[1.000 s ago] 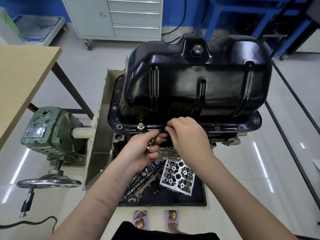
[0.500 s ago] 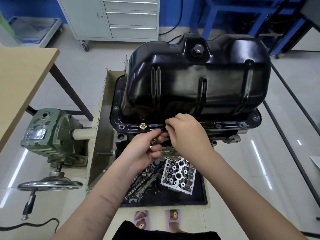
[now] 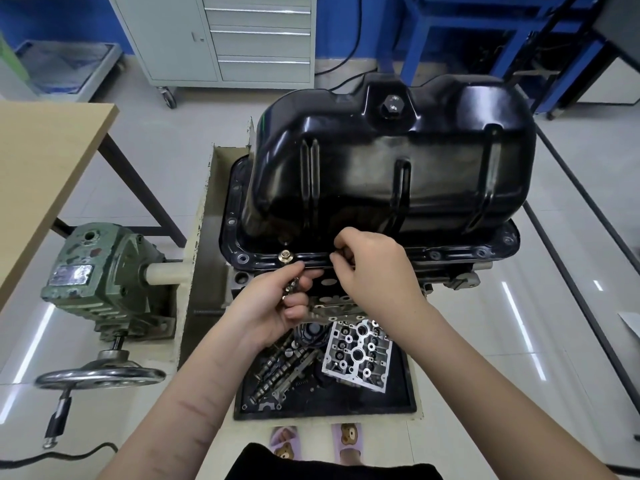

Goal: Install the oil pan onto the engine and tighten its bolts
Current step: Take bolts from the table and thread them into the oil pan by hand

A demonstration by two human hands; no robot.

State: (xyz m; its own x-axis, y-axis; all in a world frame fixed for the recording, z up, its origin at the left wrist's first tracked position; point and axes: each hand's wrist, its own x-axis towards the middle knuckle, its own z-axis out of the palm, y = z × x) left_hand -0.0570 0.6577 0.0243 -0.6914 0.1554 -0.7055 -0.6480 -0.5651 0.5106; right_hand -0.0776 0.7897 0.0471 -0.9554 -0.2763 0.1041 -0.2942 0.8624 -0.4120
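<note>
A glossy black oil pan (image 3: 388, 168) sits upside-down on the engine (image 3: 450, 271), its flange along the near edge. One brass-coloured bolt (image 3: 286, 255) stands in a flange hole at the near left. My right hand (image 3: 374, 268) pinches a small bolt at the flange, just right of that one; the bolt is mostly hidden by my fingers. Below the flange, my left hand (image 3: 273, 306) is curled round several spare bolts (image 3: 291, 287). Empty flange holes show at the left corner and toward the right end.
A black tray (image 3: 398, 400) under the engine holds camshafts and a valve body (image 3: 356, 355). A green gearbox (image 3: 100, 271) with a handwheel (image 3: 100, 374) stands at left. A wooden table (image 3: 38, 168) is at far left, a grey drawer cabinet (image 3: 242, 36) behind, blue frames at right.
My right hand has shifted slightly up at the flange with its pinched bolt. The left hand stays beneath with the spare bolts. The camera has moved a little.
</note>
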